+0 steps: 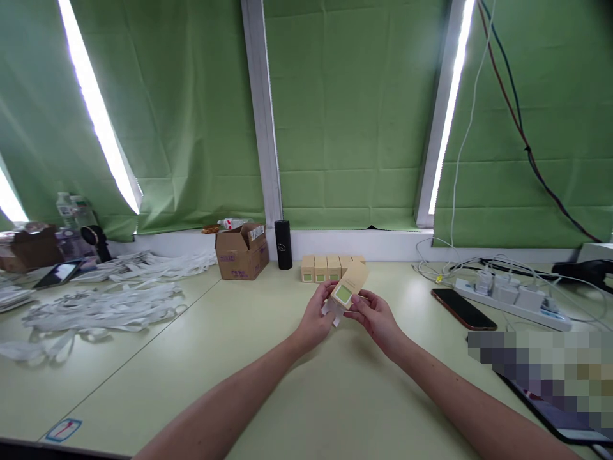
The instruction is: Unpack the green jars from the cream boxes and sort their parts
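Your left hand (317,314) and right hand (378,317) grip a small tan carton (353,281) between them, the fingers of each closed on its near end, above the pale tabletop (287,390). The carton tilts, its green-windowed end toward you; a white piece (332,310), flap or paper you cannot tell, shows at your left fingers. Just behind stands a row of similar cartons (320,269), partly hidden by the one you hold. To their left are a black cylinder (283,245) and an open cardboard box (242,254); to your right, a dark phone (463,309) lies beside a loaded power strip (507,305).
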### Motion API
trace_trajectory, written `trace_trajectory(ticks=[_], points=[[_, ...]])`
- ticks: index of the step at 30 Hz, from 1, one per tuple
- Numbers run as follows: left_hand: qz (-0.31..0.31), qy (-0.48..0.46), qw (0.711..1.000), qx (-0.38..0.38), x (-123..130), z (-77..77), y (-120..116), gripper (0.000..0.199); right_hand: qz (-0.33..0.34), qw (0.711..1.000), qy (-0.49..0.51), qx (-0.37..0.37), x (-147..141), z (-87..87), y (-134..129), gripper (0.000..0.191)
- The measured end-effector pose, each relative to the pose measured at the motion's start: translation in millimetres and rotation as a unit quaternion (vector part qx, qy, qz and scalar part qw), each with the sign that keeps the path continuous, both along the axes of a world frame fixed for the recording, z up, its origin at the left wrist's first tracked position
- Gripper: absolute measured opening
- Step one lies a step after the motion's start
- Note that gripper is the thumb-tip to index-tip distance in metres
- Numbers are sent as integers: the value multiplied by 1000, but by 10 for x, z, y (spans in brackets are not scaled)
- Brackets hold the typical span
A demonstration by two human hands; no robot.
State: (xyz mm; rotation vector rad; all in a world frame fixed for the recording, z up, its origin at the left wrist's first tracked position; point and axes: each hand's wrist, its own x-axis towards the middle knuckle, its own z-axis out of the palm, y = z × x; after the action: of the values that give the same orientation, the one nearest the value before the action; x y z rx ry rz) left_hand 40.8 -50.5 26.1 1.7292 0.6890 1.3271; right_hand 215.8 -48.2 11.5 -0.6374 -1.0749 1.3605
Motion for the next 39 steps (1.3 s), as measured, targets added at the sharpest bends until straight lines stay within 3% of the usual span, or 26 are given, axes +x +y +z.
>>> trace_trajectory(ticks=[5, 14, 21, 32, 39], points=[[9, 7, 1000, 20, 0, 13, -22, 62, 4, 999, 31, -6, -8, 29, -16, 49], [162, 120, 975, 93, -7, 29, -52, 38, -9, 998, 54, -31, 8, 61, -29, 49], [162, 150, 966, 135, -40, -52, -41, 38, -30, 995, 67, -61, 14, 76, -22, 48], [170, 115, 973, 102, -14, -64, 6, 30, 3, 998, 31, -46, -1, 33, -28, 55], [153, 116, 980, 58, -3, -70, -18, 55, 45, 998, 19, -44, -2, 57, -65, 56]])
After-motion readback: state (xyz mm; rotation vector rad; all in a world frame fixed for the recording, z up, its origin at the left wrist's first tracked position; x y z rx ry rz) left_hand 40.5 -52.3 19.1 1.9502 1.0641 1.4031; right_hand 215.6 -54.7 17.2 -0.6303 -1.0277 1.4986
